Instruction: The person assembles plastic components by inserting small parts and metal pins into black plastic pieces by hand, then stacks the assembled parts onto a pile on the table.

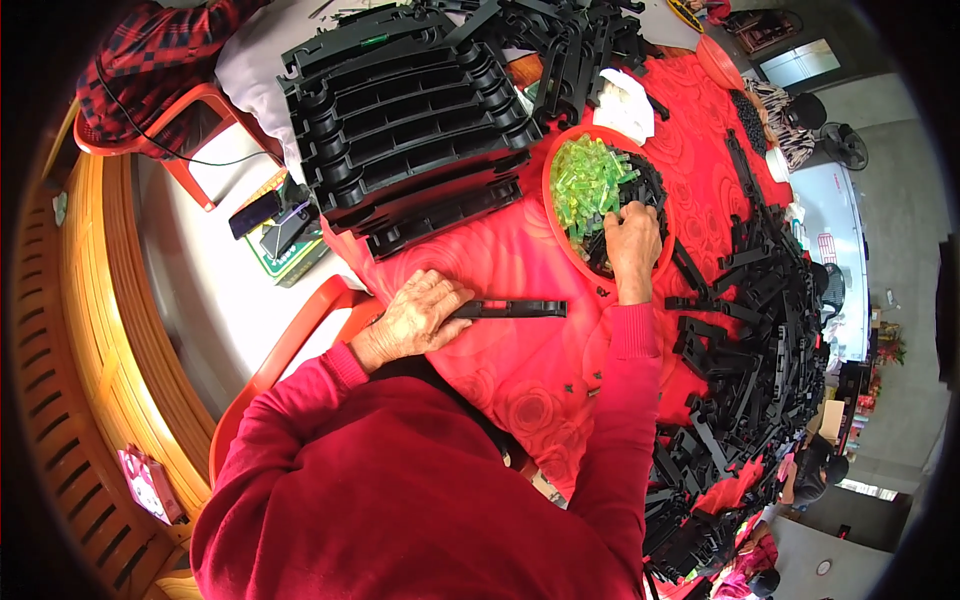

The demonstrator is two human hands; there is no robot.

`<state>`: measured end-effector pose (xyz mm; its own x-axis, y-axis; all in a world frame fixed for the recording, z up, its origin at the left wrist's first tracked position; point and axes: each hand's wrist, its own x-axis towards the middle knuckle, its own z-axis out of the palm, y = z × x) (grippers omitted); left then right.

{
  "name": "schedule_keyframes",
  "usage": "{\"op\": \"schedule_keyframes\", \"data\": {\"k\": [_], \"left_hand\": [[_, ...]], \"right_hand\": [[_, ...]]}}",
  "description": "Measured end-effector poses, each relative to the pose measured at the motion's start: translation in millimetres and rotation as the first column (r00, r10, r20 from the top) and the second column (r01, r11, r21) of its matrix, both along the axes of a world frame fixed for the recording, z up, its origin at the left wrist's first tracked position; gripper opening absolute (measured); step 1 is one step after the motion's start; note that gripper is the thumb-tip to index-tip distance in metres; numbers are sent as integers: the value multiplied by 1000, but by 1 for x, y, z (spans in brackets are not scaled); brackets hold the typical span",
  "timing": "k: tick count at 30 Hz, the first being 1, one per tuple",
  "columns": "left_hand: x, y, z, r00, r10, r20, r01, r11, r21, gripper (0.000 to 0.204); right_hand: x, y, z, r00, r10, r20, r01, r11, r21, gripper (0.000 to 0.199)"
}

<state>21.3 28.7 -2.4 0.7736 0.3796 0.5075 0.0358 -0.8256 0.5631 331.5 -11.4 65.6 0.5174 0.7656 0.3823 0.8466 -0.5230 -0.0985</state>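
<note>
My left hand is wrapped round one end of a long black plastic bar, which lies flat over the red tablecloth. My right hand reaches into a round red basin, fingers bent down among small black plastic pieces; whatever is between its fingertips is hidden. Translucent yellow-green pieces fill the left part of the basin. Beyond my left hand rises a tall stack of black plastic frames.
Loose black bars cover the table's right side, and more lie at the far edge. A crumpled white bag sits behind the basin. A phone rests on a green box at left. A person in a plaid sleeve sits far left.
</note>
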Motion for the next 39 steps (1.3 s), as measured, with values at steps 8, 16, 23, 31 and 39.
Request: {"op": "schedule_keyframes", "data": {"k": [8, 16, 23, 31, 39], "left_hand": [[1, -2, 1, 1000, 27, 1, -27, 1000, 7, 39], [-3, 1, 5, 991, -70, -110, 62, 995, -74, 41], [-6, 1, 8, 986, -89, -144, 73, 991, -115, 41], [-11, -8, 7, 991, -93, -96, 79, 987, -143, 41], [-16, -17, 17, 998, -16, -68, 11, 998, -68, 43]], "right_hand": [[6, -15, 7, 996, 63, -59, -51, 983, 175, 12], [-16, -39, 14, 621, 442, -647, 154, 740, 654, 5], [-100, -103, 1, 496, 445, -746, 49, 843, 535, 4], [-158, -123, -28, 633, 416, -653, -90, 877, 471, 12], [-177, -108, -55, 858, 279, -431, -68, 894, 443, 17]]}}
